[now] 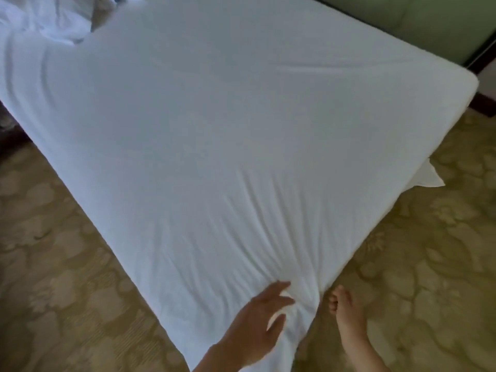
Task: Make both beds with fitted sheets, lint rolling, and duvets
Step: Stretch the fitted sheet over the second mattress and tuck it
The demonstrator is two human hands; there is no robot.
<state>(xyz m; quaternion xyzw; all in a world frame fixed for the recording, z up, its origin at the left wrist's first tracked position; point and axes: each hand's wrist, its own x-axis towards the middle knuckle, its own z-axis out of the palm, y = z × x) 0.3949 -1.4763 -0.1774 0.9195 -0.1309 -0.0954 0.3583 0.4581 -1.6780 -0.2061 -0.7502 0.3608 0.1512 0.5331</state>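
Crumpled bedding (56, 20) is cut off at the top-left corner; left hand (257, 323) blurred.

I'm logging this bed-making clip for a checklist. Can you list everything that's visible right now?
white fitted sheet stretched over the mattress: one, white, fills the middle of the view, wrinkled at the near corner
crumpled white bedding: one heap, white, far left end of the bed
white cloth flap: one, white, sticking out below the mattress's right edge
patterned beige carpet: one, beige-olive, the floor around the bed
pale green panel: one, green, behind the bed at top right
left hand: one, fingers spread, resting on the sheet at the near corner
right hand: one, fingers curled, beside that corner; too blurred to tell whether it grips cloth
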